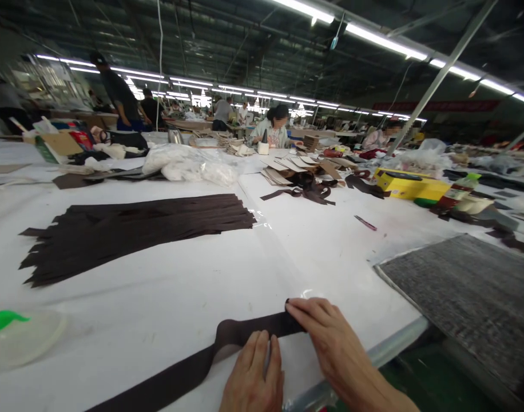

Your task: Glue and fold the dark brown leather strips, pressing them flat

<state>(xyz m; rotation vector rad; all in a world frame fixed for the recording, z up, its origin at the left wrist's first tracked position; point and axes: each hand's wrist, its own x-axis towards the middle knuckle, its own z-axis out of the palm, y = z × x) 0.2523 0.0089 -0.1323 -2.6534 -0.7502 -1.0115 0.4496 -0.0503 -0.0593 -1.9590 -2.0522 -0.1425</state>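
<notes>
A long dark brown fabric strip (pixel 189 372) lies across the white table (pixel 167 286) near its front edge, folded over at one end. My left hand (pixel 253 377) rests flat on the strip with its fingers stretched out. My right hand (pixel 326 337) lies beside it, fingers extended and pressing the strip's right end down at the fold. A fanned stack of the same dark strips (pixel 133 229) lies further back on the left.
A grey textured mat (pixel 468 292) sits at the right. A clear lid with a green piece (pixel 17 337) lies at the left. A yellow box (pixel 408 184), bottle (pixel 457 191), cardboard pieces (pixel 288 166) and plastic bags (pixel 189 163) are behind. Several people work at the far tables.
</notes>
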